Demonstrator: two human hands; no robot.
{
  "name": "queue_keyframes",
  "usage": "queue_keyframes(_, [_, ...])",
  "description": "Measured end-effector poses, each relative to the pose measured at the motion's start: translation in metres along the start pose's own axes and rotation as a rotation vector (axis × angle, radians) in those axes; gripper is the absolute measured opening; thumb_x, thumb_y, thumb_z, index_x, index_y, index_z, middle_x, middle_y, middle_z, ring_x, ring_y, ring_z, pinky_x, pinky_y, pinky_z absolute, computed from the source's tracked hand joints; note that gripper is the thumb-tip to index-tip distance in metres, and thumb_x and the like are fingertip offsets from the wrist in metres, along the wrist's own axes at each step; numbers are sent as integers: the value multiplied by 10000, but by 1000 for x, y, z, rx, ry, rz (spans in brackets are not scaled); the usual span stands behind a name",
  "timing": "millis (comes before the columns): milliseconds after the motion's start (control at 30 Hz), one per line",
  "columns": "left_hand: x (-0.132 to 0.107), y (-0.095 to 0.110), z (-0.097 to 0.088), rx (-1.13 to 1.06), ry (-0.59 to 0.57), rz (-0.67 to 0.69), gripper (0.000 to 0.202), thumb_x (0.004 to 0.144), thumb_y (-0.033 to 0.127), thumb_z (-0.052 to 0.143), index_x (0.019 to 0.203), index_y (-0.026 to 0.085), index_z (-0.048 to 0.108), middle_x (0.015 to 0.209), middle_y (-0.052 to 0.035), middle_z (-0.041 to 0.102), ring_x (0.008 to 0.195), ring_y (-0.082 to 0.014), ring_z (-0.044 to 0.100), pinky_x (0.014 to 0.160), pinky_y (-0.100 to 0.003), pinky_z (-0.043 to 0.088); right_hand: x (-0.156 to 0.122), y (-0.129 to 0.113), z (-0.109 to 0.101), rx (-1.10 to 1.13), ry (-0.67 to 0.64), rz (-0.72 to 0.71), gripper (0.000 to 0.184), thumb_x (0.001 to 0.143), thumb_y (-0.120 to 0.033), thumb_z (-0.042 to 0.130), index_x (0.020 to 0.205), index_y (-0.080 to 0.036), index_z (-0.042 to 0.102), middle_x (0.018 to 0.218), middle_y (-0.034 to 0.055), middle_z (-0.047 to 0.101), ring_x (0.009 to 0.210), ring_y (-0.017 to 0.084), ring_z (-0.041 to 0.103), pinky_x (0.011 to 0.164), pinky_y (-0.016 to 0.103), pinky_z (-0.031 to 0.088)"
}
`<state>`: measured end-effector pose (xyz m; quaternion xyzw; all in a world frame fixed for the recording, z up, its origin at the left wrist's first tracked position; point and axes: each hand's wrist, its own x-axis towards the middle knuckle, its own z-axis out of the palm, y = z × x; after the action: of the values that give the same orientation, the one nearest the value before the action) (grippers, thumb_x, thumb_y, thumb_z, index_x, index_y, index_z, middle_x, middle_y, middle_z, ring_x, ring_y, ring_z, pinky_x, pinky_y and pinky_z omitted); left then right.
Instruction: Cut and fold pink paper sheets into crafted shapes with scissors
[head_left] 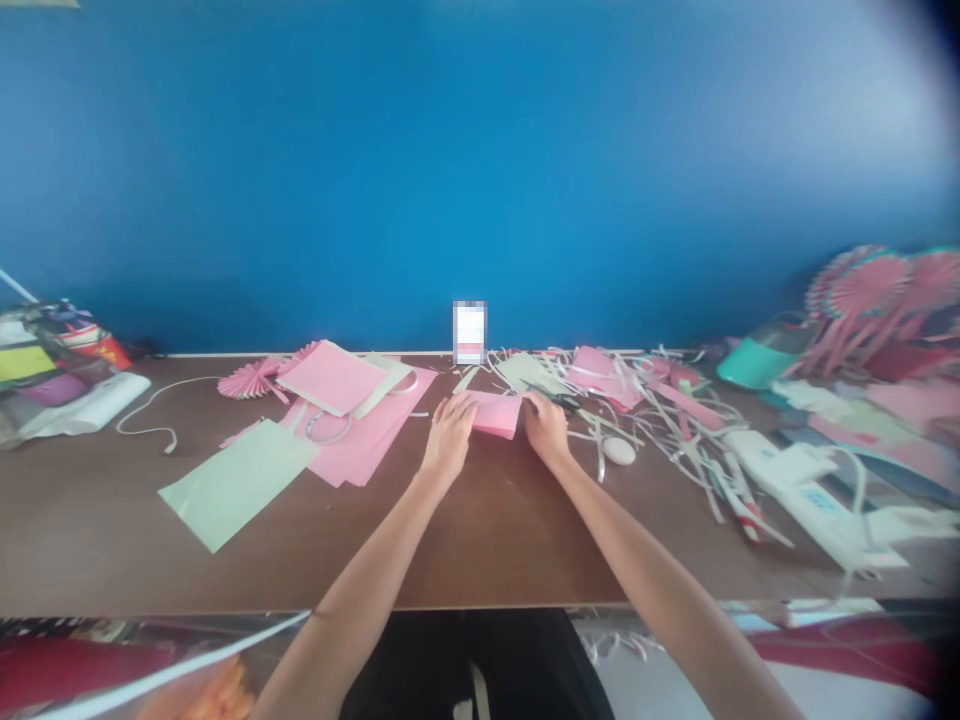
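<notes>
Between my two hands a folded piece of pink paper (pixel 495 414) is held just above the brown table. My left hand (pixel 451 432) grips its left end, fingers curled round the edge. At its right end my right hand (pixel 546 425) pinches the paper. To the left lie pink sheets (pixel 375 440), with a pink card (pixel 332 377) on top and a pale green sheet (pixel 240 485) in front. A pleated pink paper rosette (pixel 251 379) rests behind them. A lit phone (pixel 470 332) stands upright beyond my hands.
Tangled paper strips (pixel 679 420) and a white oval object (pixel 619 451) lie to the right. Farther right are a white power strip (pixel 817 500), a teal container (pixel 757 360) and ribboned pink rosettes (pixel 862 285). A white cable (pixel 142 412) curls at left. The blue wall (pixel 480 150) closes the back.
</notes>
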<state>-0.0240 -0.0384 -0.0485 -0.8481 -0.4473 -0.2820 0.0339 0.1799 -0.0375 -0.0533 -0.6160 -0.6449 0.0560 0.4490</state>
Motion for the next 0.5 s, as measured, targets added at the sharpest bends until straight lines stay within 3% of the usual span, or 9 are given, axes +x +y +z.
queue_keyframes(100, [0, -1, -2, 26, -32, -12, 628, 748, -99, 302, 1294, 151, 488, 1370, -78, 508, 1363, -198, 327, 1133, -447, 260, 2, 4, -1, 14, 10, 25, 347, 905, -308, 357, 1006, -218, 677, 984, 59, 707, 888, 225, 630, 778, 313, 443])
queue_keyframes(200, [0, -1, -6, 74, -73, -90, 597, 764, -88, 324, 1282, 156, 492, 1382, -98, 490, 1345, -226, 348, 1074, -458, 334, 5, 12, -1, -24, 48, 113, 350, 892, -304, 357, 965, -206, 684, 855, 59, 710, 796, 223, 627, 775, 323, 441])
queue_keyframes(267, [0, 1, -8, 116, -105, -133, 600, 766, -85, 336, 1287, 174, 482, 1376, -100, 492, 1316, -250, 374, 1015, -469, 383, 7, 18, -2, -53, 89, 167, 352, 872, -276, 361, 1032, -191, 663, 805, 62, 699, 784, 228, 619, 795, 338, 438])
queue_keyframes(400, [-2, 8, -8, 181, -157, -115, 613, 767, -83, 352, 1299, 204, 457, 1312, -87, 534, 1206, -251, 455, 966, -444, 406, 9, 24, -4, -81, 178, 174, 522, 796, -204, 424, 1314, -150, 466, 1015, 107, 658, 873, 233, 593, 835, 359, 436])
queue_keyframes(500, [-5, 13, -5, 176, -218, -58, 541, 796, -50, 373, 1254, 210, 495, 1204, -88, 582, 1097, -222, 515, 931, -385, 420, 6, 19, -4, -149, 189, 119, 448, 793, -204, 451, 1233, -179, 531, 1124, 116, 606, 865, 220, 578, 789, 338, 445])
